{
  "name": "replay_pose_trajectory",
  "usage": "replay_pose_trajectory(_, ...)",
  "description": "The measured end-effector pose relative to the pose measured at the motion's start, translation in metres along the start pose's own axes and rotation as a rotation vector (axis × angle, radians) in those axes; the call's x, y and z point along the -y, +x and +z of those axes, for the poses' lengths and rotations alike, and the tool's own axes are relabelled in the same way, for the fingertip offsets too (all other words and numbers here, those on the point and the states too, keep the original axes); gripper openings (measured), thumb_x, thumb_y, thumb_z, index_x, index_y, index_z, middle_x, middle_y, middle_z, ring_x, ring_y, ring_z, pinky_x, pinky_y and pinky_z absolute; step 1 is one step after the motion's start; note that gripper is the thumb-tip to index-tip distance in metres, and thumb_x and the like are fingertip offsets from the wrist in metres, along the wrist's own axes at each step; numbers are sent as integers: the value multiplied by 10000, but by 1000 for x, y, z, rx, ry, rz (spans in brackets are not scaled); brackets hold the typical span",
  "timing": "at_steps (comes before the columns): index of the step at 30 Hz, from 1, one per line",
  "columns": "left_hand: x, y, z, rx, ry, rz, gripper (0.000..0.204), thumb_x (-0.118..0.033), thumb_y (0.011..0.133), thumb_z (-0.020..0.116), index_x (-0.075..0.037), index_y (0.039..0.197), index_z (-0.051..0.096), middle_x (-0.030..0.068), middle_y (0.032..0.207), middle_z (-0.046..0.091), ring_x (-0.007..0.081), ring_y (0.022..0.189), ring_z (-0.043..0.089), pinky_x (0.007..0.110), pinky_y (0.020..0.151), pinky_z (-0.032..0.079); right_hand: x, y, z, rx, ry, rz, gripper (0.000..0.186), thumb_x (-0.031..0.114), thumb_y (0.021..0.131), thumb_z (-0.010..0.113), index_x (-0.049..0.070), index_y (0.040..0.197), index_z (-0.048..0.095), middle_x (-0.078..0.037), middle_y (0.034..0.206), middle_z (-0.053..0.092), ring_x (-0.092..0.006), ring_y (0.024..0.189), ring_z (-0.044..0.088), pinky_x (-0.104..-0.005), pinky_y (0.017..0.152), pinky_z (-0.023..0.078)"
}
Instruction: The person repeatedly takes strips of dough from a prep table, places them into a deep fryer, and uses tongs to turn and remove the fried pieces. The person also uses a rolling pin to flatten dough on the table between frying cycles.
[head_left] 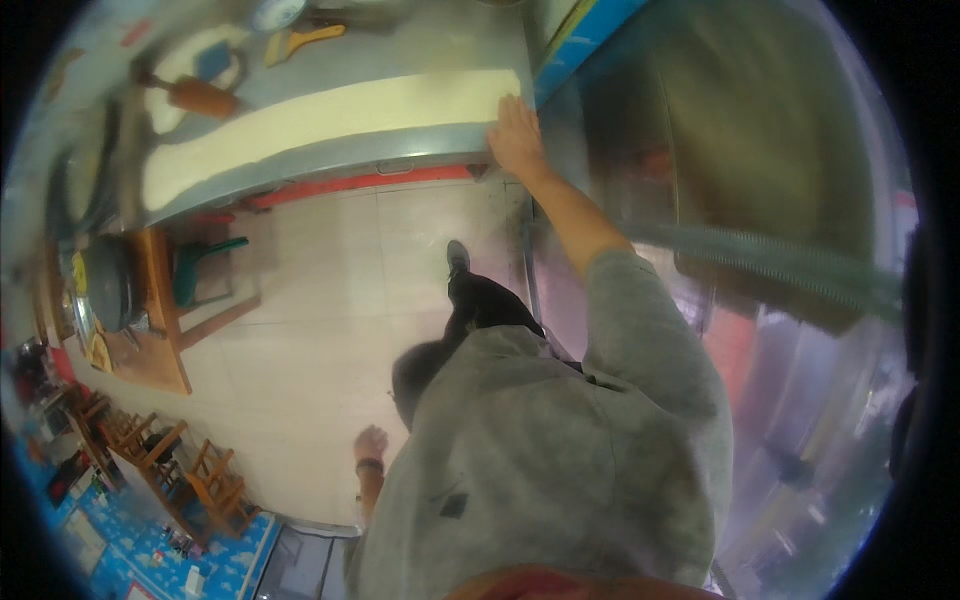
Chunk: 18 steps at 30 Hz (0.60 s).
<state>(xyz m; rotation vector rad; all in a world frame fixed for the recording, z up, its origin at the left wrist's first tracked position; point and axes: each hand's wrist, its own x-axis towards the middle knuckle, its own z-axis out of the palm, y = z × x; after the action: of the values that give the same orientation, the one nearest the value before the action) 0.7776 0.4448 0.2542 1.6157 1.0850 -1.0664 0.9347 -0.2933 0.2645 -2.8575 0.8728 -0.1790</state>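
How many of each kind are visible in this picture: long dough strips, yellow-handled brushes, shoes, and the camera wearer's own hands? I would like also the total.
Long dough strip: 1
Yellow-handled brush: 1
Shoe: 1
Hands: 2 (right hand at the strip's right end, left hand away from it)
Total: 5

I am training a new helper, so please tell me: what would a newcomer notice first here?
Probably the long pale dough strip lying along the metal counter, with the right hand at its right end. Next, perhaps, the yellow-handled brush beyond it.
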Motion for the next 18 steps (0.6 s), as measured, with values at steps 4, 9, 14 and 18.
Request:
replay_pose_trajectory(4,-139,5,70,-60,-21,157,341,-196,918,534,28,1173,565,171,1121,633,274,956,638,360,810,529,-14,14,21,117,-59,14,684,392,973,383,-5,1484,161,-139,1567,126,-258,1459,68,-420,1176,86)
replay_pose_trajectory(9,-301,124,70,-92,927,798,509,-357,897,603,15,1242,555,196,1207,613,271,1062,619,344,935,464,-17,26,4,123,0,24,564,318,933,489,21,1398,375,-172,1475,338,-328,1371,295,-462,1119,238)
replay_pose_trajectory(14,-556,58,189,-562,905,1453,615,-356,903,569,2,1379,417,231,1451,363,402,1354,313,499,1109,262,67,99,-53,-78,199,-56,358,202,887,572,27,1198,597,-197,1270,561,-378,1161,521,-447,994,403)
replay_pose_trajectory(18,-690,52,245,-449,1218,1676,674,-410,911,505,-57,1453,314,129,1526,274,310,1425,200,518,1151,128,205,208,-26,268,578,-142,320,170,878,578,10,1153,611,-198,1111,641,-358,995,616,-396,888,482)
